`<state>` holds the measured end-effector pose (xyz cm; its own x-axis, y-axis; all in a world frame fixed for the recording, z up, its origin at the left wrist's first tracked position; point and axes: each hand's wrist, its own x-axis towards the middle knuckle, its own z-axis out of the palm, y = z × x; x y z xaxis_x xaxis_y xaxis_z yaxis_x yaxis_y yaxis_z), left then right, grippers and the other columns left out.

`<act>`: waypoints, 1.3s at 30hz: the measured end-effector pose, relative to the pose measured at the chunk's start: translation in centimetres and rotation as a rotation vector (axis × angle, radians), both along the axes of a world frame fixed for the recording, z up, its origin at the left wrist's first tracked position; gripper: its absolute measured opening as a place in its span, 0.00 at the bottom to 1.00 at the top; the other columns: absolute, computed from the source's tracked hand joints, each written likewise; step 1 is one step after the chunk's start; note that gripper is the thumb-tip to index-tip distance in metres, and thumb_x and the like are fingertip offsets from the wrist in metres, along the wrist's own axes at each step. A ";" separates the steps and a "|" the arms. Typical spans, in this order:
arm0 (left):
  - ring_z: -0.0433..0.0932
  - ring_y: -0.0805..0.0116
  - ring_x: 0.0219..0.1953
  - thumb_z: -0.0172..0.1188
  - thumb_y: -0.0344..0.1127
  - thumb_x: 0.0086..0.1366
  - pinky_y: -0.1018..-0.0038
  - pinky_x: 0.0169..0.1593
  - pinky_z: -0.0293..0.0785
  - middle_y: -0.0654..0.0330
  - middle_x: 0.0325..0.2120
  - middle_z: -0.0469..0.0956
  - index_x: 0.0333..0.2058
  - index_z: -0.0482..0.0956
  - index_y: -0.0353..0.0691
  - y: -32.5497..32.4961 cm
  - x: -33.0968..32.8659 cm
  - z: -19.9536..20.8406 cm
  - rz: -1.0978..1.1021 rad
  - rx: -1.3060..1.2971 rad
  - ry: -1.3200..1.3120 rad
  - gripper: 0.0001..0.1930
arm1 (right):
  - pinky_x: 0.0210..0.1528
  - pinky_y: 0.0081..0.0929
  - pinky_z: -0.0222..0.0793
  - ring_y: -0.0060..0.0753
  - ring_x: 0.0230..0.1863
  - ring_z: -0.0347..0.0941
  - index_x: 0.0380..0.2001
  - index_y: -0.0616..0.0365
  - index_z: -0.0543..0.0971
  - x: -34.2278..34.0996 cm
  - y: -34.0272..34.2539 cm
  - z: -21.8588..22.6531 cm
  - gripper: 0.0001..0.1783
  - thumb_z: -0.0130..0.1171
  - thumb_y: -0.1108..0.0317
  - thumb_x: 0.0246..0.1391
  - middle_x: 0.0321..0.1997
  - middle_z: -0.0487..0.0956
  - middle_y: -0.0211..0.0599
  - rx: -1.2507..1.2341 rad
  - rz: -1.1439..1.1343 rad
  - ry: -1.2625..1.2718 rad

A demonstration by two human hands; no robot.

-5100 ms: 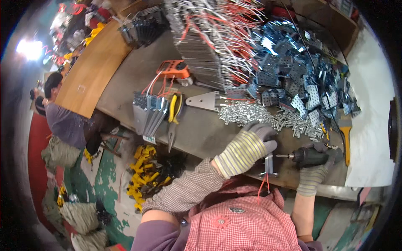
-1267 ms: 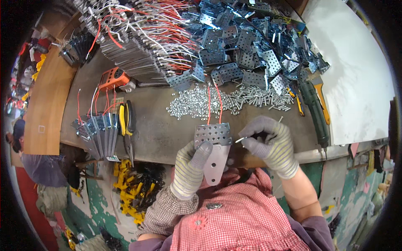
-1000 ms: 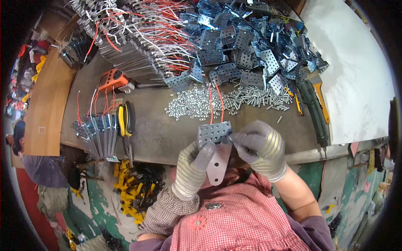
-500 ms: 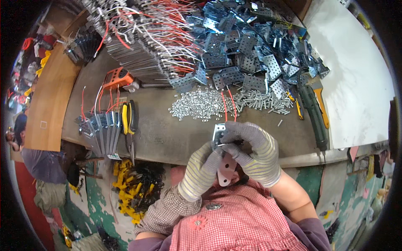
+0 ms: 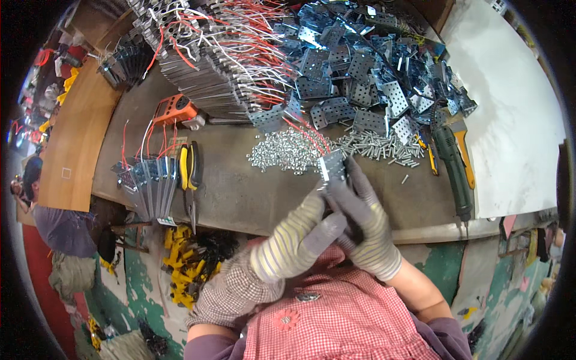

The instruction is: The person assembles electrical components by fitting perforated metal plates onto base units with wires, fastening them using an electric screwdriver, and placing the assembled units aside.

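Observation:
In front of my body, a perforated metal bracket [image 5: 332,168] with two red wires is held between my two gloved hands. My right hand [image 5: 371,231] grips its right side, fingers pointing up along it. My left hand [image 5: 294,239] closes on its left and lower part, the thumb crossing toward the right hand; this hand is slightly blurred. The lower end of the piece is hidden by the gloves. Just beyond the bracket lie a heap of small shiny nuts [image 5: 282,151] and a heap of screws [image 5: 384,146].
Blue-grey perforated brackets [image 5: 360,66] pile up at the back, beside stacked metal strips with red and white wires [image 5: 210,78]. On the left are an orange meter [image 5: 174,110], yellow-black pliers [image 5: 189,171] and finished-looking strips [image 5: 147,187]. A green electric screwdriver [image 5: 451,165] lies right.
The piece has tilted so its perforated face shows, and its red wires now lean left toward the nuts. My right fingers have straightened along it; my left hand has shifted slightly lower.

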<state>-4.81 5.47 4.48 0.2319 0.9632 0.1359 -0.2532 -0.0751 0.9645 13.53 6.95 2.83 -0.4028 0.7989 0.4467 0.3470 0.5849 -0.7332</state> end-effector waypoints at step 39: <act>0.79 0.67 0.39 0.77 0.30 0.52 0.72 0.38 0.74 0.59 0.42 0.79 0.46 0.87 0.44 1.7 -0.7 2.7 0.484 0.767 1.061 0.20 | 0.72 0.36 0.67 0.33 0.67 0.72 0.75 0.58 0.62 0.3 -0.8 -0.3 0.52 0.74 0.65 0.47 0.67 0.74 0.37 -1.136 0.241 1.138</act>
<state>-5.53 7.19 7.15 0.2251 0.7424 0.6310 0.7659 -0.5351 0.3564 13.85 6.13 2.52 -0.4526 0.8774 -0.1589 -0.6607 -0.4497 -0.6011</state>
